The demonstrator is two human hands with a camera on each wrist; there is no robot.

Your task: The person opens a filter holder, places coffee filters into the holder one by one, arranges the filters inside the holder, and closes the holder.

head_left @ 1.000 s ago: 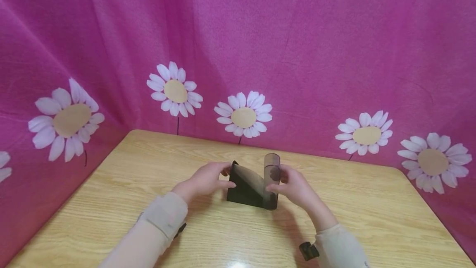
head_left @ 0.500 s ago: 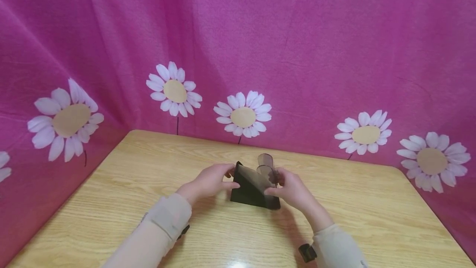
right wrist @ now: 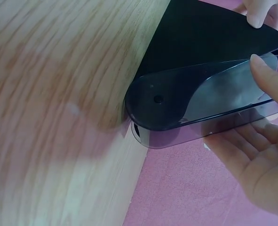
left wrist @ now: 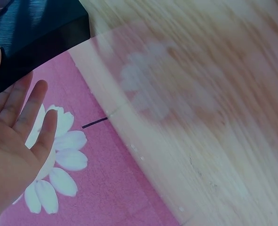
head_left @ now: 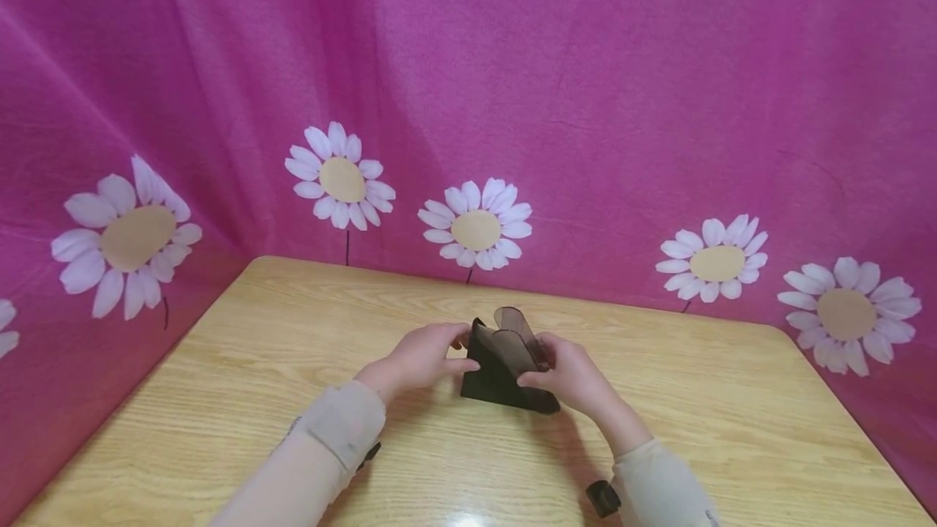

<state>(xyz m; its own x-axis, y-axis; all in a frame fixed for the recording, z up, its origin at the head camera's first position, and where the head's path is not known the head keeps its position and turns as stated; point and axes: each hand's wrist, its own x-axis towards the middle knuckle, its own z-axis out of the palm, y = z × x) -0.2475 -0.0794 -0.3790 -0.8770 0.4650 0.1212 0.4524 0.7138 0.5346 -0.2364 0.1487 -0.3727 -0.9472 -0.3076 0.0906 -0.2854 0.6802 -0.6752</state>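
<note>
A black wedge-shaped case (head_left: pixel 490 376) with a sloping top stands on the wooden table. At its right end a smoky see-through cover (head_left: pixel 511 324) with rounded ends turns on a round pivot, tilted up to the left over the slope. My left hand (head_left: pixel 424 360) holds the tall left end of the case, thumb on the near face and fingers behind it. The right hand (head_left: pixel 574 372) grips the cover, its thumb on the near side and its fingers (right wrist: pixel 242 141) along the outer edge. The inside of the case is mostly hidden.
Light wood table (head_left: pixel 293 446) runs around the case on all sides. A pink cloth (head_left: pixel 622 104) with white daisies hangs along its back and sides. Both forearms wear pale cuffs (head_left: pixel 344 421).
The cover stood upright one second ago and has swung leftward and down towards the case. Case and both hands have shifted slightly to the right.
</note>
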